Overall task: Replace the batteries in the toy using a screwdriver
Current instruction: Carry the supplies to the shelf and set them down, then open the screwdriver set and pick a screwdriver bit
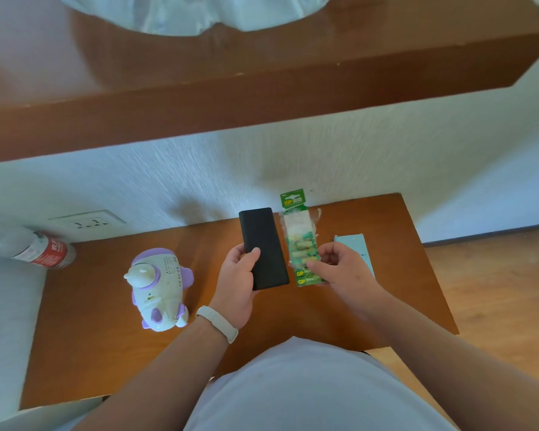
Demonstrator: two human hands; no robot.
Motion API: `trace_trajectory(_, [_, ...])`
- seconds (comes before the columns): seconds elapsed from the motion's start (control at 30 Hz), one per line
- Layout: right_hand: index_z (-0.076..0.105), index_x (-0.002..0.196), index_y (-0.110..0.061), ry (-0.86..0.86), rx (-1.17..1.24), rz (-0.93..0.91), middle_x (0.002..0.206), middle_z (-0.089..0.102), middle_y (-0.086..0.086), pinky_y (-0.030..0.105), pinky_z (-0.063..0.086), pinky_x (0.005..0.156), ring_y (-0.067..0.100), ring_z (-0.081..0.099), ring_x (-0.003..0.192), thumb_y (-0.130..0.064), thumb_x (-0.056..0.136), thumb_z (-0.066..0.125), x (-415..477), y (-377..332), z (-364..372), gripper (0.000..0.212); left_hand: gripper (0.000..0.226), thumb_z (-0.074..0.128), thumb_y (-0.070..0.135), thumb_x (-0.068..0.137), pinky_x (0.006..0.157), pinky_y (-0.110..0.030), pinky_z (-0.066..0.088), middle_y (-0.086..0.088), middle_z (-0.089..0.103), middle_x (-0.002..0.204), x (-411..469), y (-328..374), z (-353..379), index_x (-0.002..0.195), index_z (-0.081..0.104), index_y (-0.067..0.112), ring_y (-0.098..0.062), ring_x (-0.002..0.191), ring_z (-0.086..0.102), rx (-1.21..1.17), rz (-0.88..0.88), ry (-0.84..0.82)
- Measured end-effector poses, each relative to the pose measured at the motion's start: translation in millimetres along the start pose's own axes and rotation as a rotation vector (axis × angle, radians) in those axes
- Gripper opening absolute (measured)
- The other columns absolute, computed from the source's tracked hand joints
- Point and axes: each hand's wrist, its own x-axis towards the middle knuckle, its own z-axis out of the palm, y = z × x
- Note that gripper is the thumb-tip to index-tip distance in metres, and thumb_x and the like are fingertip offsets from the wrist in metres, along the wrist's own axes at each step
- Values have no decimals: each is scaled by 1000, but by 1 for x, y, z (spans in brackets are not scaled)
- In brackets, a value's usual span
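The toy (158,289), a white and purple figure, is seen lying on the brown table (106,353) at the near left, well apart from both hands and untouched. Its long axis runs roughly from far to near, with the rounded head at the far end and the purple feet at the near end. No open battery compartment can be made out on the side that shows, and no screwdriver can be seen anywhere in view.

To the right of the toy, the left hand (237,287) is closed around the near end of a flat black case (263,248), thumb on top and fingers beneath; the case runs far to near, slightly tilted. What the case contains cannot be told. Just beside it on the right, a green battery pack (299,241) lies parallel to it, its hanging tab toward the wall. The right hand (339,269) is pinched on the near end of this pack, thumb and fingertips grasping the wrapper. A pale blue box (355,244) is partly hidden behind the right hand.

The left hand is judged the nearer to the toy, which lies to its left and slightly nearer the body. A reach leftward across bare table would be needed, and the case would first have to be set down or opened.
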Motion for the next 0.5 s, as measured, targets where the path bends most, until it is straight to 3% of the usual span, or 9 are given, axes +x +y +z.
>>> trace_trajectory(0.1, [60,102,-23,45,-112,72,95,71,-2,24,60,67,11,72,82,-27,88,74,12,19,-1,20,22,54,21,102,76,-39,62,-5,75,109,1,0,-6,123,60,20,-21,97,74,14,-2,16])
trace_trajectory(0.3, [58,105,-20,84,-341,202,98,65,0,44,60,83,19,65,92,-29,87,74,34,58,6,26,22,54,21,102,82,-42,62,-8,71,116,0,0,-13,124,59,19,-25,102,72,42,2,31])
trace_trajectory(0.4, [56,103,-20,100,-398,248,94,64,0,43,60,81,18,65,88,-31,87,73,39,71,7,25,22,52,18,102,89,-49,60,-11,69,118,-1,2,-15,123,58,18,-30,108,68,54,8,40])
trace_trajectory(0.5, [56,105,-19,114,-497,251,87,61,-4,33,53,67,13,60,81,-36,89,69,41,76,7,27,20,51,18,101,82,-40,61,-11,68,114,-3,3,-15,120,58,18,-29,106,66,65,33,50])
